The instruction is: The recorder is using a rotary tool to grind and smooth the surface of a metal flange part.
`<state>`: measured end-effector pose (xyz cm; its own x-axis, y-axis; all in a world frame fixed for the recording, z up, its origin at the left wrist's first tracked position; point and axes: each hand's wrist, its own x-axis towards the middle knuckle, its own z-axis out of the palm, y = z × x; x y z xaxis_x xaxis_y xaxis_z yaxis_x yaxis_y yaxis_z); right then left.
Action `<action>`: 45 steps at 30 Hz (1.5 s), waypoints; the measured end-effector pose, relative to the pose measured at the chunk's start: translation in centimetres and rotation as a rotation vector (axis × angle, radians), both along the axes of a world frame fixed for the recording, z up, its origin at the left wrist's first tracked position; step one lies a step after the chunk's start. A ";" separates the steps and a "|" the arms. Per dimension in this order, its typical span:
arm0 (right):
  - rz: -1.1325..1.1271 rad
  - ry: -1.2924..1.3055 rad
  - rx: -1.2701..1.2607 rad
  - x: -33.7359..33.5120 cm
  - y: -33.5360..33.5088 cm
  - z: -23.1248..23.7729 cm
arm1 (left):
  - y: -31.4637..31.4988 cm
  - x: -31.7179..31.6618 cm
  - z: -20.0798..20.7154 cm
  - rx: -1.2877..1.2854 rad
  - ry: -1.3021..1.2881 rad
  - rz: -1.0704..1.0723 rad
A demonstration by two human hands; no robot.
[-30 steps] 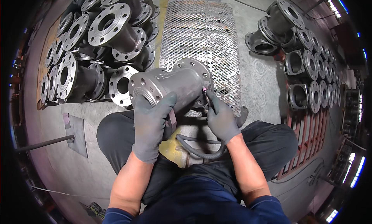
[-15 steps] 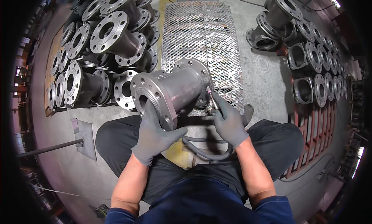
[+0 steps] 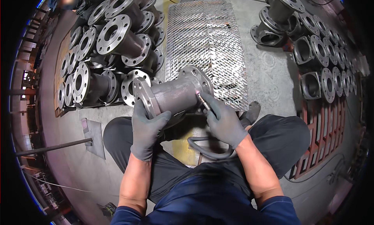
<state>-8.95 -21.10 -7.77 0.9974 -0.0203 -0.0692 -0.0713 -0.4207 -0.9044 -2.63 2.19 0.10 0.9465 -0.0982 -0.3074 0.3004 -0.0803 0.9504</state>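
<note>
The left hand (image 3: 148, 125) and the right hand (image 3: 226, 123) are covered by close-fitting grey gloves (image 3: 142, 149), finished at the wrists. The forearms (image 3: 135, 182) are left bare below short navy sleeves (image 3: 278, 210). The torso is clothed in a navy shirt (image 3: 202, 203), the legs in loose, dark trousers (image 3: 280, 143); dark footwear (image 3: 254, 109) is partly seen.

Gloved left hand (image 3: 146, 129) grasps a grey casting (image 3: 175, 94) at its leftward flange (image 3: 150, 98); gloved right hand (image 3: 228, 125) holds a slim tool (image 3: 207, 104), its pink tip (image 3: 198, 93) near the opposite flange (image 3: 204, 82). A hose loop (image 3: 216, 155) curves below the right hand. Metal grating (image 3: 230, 57) extends beyond both hands, between a left stack (image 3: 128, 44) of similar castings and a right stack (image 3: 324, 62).
</note>
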 end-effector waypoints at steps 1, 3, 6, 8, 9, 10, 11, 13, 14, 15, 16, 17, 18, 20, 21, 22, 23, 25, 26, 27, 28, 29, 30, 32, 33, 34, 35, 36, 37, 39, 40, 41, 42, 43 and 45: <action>0.009 -0.026 0.023 -0.1 0.1 -0.2 | 0.0 -0.1 0.1 -0.010 0.051 -0.003; 0.038 -0.021 0.011 0.4 0.4 -0.6 | 0.1 -0.2 -0.2 -0.010 0.048 0.004; 0.090 0.001 -0.056 1.7 0.6 -0.5 | 0.3 -0.2 -0.3 0.006 0.044 0.000; 0.113 -0.015 -0.095 2.4 0.5 -0.9 | 0.3 -0.1 -0.5 0.025 0.044 -0.012; 0.114 -0.015 -0.094 2.6 0.6 -0.9 | 0.3 -0.3 -0.7 0.049 -0.013 -0.004; 0.141 -0.043 -0.081 2.8 0.6 -0.6 | 0.3 -0.4 -0.9 0.073 -0.070 0.003; 0.167 -0.071 -0.068 3.0 0.7 -0.4 | 0.2 -0.4 -0.8 0.073 -0.069 0.005; 0.168 -0.010 -0.061 3.2 0.6 0.0 | 0.2 -0.3 -0.6 0.017 -0.053 0.009; 0.169 0.052 -0.054 3.3 0.6 0.2 | 0.2 -0.3 -0.7 0.017 -0.054 0.011; 0.170 0.051 -0.056 3.1 0.9 0.6 | 0.2 -0.3 -0.9 0.009 -0.062 0.020; 0.192 0.023 -0.053 2.5 1.4 1.1 | 0.3 -0.3 -1.1 0.002 -0.071 0.030; 0.214 -0.005 -0.051 2.0 2.0 1.4 | 0.5 -0.2 -0.9 0.001 -0.072 0.032; 0.212 -0.044 -0.029 1.4 2.5 1.4 | 0.6 -0.1 -0.4 -0.014 -0.004 0.010; 0.193 -0.093 -0.042 1.5 2.6 0.5 | 0.7 0.0 -0.3 -0.030 0.064 -0.012; 0.174 -0.144 -0.054 1.6 2.7 0.3 | 0.8 0.1 -0.5 -0.001 0.052 -0.013; 0.197 -0.096 -0.083 1.8 2.6 0.7 | 0.9 0.1 -0.6 0.027 0.040 -0.015; 0.197 -0.096 -0.084 1.9 2.7 0.6 | 0.9 0.1 -0.6 0.026 0.040 -0.014; 0.192 -0.120 -0.037 1.9 2.8 0.4 | 0.9 -0.2 -0.6 -0.025 0.020 0.003; 0.196 -0.119 -0.039 2.0 2.4 0.5 | 0.6 -0.2 -0.6 -0.027 0.021 0.006; 0.190 -0.059 -0.058 2.0 1.6 0.6 | 0.4 -0.2 -0.6 -0.030 -0.011 0.014; 0.185 0.002 -0.079 2.0 0.8 0.7 | 0.3 -0.1 -0.5 -0.035 -0.043 0.023; 0.190 0.003 -0.081 1.8 0.1 0.9 | 0.6 0.2 -0.2 -0.037 -0.041 0.028; 0.060 -0.016 -0.045 1.7 -0.7 1.1 | 1.0 0.7 0.5 -0.024 0.070 0.012; -0.061 -0.032 -0.010 1.6 -2.2 1.6 | 1.2 0.9 0.3 -0.168 0.110 0.043; -0.107 0.003 -0.004 1.4 -3.0 1.9 | 1.1 0.9 0.5 -0.171 0.117 0.044; -0.153 0.039 0.003 1.2 -3.3 1.9 | 0.8 1.1 1.3 -0.215 0.177 0.106; -0.152 0.047 0.001 1.0 -3.2 1.7 | 0.7 1.2 1.6 -0.258 0.237 0.169; -0.128 0.016 -0.036 0.8 -3.0 1.5 | 1.2 1.2 1.0 -0.264 0.199 0.133; -0.105 -0.014 -0.073 0.5 -2.7 1.2 | 1.5 1.3 0.7 -0.263 0.203 0.133; -0.076 -0.019 -0.005 0.1 -2.0 0.3 | 2.0 1.4 0.2 -0.185 0.202 0.142; -0.059 0.038 0.006 0.0 -1.7 0.4 | 1.8 1.3 0.3 -0.185 0.205 0.144; -0.042 0.095 0.016 0.0 -1.4 0.4 | 1.5 1.2 0.4 -0.157 0.172 0.135; -0.006 0.042 -0.064 0.1 -1.3 0.4 | 1.2 1.2 0.5 -0.130 0.139 0.123; -0.008 0.044 -0.066 0.2 -1.2 0.0 | 0.9 1.0 0.5 -0.131 0.141 0.122; 0.029 -0.098 -0.176 0.5 -0.5 -0.7 | 0.7 0.6 0.4 -0.104 0.129 0.170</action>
<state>-8.44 -21.60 -8.51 0.9995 0.0058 0.0299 0.0278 -0.5737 -0.8186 -2.04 2.84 0.50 0.9056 0.0214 -0.4237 0.4210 0.0786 0.9037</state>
